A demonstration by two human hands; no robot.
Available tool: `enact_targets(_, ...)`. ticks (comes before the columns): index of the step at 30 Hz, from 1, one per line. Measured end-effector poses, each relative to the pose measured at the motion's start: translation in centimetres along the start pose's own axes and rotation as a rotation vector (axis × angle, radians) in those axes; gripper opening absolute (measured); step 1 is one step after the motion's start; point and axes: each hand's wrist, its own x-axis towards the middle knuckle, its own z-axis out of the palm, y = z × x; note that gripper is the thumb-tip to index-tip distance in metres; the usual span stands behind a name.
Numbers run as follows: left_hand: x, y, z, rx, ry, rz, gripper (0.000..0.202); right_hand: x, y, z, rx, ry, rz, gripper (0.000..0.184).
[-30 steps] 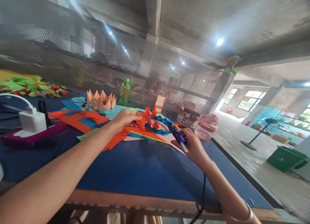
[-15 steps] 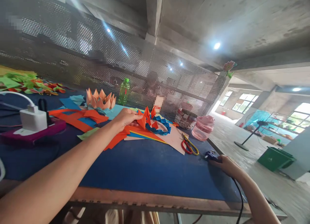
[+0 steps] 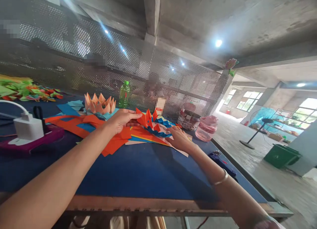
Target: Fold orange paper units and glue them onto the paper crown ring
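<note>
My left hand (image 3: 123, 119) pinches the orange end of a folded-paper crown strip (image 3: 148, 118), whose pointed orange pieces run on into blue ones. At the blue part (image 3: 159, 133), my right hand (image 3: 180, 138) has its thumb and fingers closed around the paper's right side. Beneath lie stacked orange, blue, yellow and pale pink paper sheets (image 3: 138, 138). Right of my right forearm, a dark blue corded hand tool (image 3: 223, 163) lies on the table. A finished-looking peach paper crown (image 3: 100, 107) stands behind my left hand.
A white charger (image 3: 28, 126) sits on a purple power strip (image 3: 49, 136) at left. Further back are a green bottle (image 3: 124, 94), a woven basket (image 3: 188, 119) and a pink jar (image 3: 206, 128). A perforated metal screen (image 3: 133, 70) borders the blue table (image 3: 123, 176).
My right hand has let go of the dark blue tool and moved left onto the blue paper. The scissors are now hidden behind my right arm. My left hand keeps its hold.
</note>
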Motion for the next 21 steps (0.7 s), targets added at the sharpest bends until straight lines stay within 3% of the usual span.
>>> enact_targets(4,0.4,1.4,-2.0,-0.167,0.09,0.042,0.002,1.8,0.0,2.3,-0.023,-0.024,0.028,0.037)
enact_targets(9,1.1,2.4,-4.7,-0.343,0.309,0.211,0.016,1.5,-0.6,2.3,-0.035,0.013,-0.017,0.02)
enact_targets(13,0.8,2.3,-4.3,-0.358,0.411,0.319,0.003,0.0,-2.9,1.9,-0.051,0.074,-0.161,0.02)
enact_targets(18,-1.1,2.2,-1.0,-0.201,0.275,0.4,0.006,-3.4,-5.0,2.5,-0.061,0.135,-0.414,0.021)
enact_targets(20,-2.3,2.2,0.4,-0.094,0.195,0.422,0.007,-4.8,-5.2,2.6,-0.076,0.281,-0.596,0.021)
enact_targets(21,-3.0,2.2,0.9,0.072,0.088,0.475,0.011,-5.5,-5.2,2.6,-0.067,0.354,-0.67,0.02)
